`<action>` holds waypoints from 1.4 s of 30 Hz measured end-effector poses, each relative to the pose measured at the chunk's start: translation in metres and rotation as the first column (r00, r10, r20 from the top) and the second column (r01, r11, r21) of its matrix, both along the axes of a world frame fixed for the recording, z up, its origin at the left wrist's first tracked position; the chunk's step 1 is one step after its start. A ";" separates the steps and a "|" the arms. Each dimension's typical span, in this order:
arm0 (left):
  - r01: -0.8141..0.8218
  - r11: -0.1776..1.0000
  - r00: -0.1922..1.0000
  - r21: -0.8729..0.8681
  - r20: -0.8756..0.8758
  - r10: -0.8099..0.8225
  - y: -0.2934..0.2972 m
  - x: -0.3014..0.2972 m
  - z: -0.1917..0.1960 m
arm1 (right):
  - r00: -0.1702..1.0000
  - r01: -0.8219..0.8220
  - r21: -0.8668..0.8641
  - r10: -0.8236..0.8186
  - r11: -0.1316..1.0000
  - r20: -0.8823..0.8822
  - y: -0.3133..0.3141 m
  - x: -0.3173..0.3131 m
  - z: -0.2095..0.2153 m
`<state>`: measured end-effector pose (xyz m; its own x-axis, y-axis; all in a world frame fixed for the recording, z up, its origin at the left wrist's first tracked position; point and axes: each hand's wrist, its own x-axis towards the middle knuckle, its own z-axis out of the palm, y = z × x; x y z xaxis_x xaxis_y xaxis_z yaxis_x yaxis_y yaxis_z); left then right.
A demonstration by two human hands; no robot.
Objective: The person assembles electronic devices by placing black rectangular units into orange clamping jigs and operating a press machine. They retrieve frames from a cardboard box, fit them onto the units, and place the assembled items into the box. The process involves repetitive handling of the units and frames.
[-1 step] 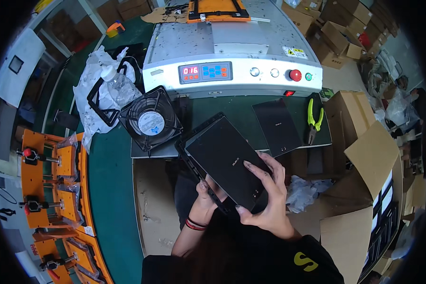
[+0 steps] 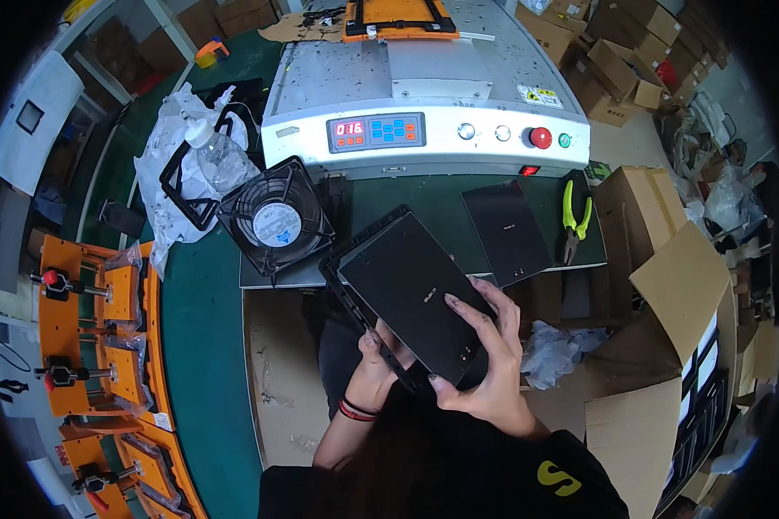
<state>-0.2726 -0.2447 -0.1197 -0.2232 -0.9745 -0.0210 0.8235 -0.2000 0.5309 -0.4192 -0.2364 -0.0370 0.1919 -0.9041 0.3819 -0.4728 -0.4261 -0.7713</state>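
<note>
A flat black rectangular panel (image 2: 411, 281), with small light markings, lies tilted over a black plastic frame (image 2: 342, 290) whose rim shows along the panel's left side. My left hand (image 2: 377, 363) grips the frame and panel from below near their lower left edge; its thumb is up and most fingers are hidden underneath. With fingers on the panel's face and thumb at its lower end, my right hand (image 2: 489, 368) holds the panel from the right. Beyond it, a similar thin black sheet (image 2: 506, 229) rests on the green bench top.
A black fan (image 2: 277, 221) stands left of the frame, beside a clear bottle (image 2: 221, 160) on white plastic. Yellow-green pliers (image 2: 573, 221) lie at right. Behind is a white machine (image 2: 441, 130) with a control panel. An open carton (image 2: 640, 432) is at lower right; orange clamp fixtures (image 2: 117, 298) stand left.
</note>
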 end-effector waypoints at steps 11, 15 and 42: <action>-0.005 0.976 0.987 -0.216 0.157 0.040 -0.011 -0.013 0.018 | 0.998 0.067 -0.057 -0.066 0.996 0.011 0.007 0.010 -0.012; -0.007 0.973 0.986 -0.231 0.162 0.046 -0.012 -0.011 0.012 | 0.998 0.065 -0.043 -0.064 0.997 0.017 0.009 0.011 -0.013; -0.459 0.888 0.704 -0.031 0.597 0.385 0.024 0.039 0.029 | 0.756 -0.344 0.427 -0.023 0.837 0.654 -0.005 0.027 -0.041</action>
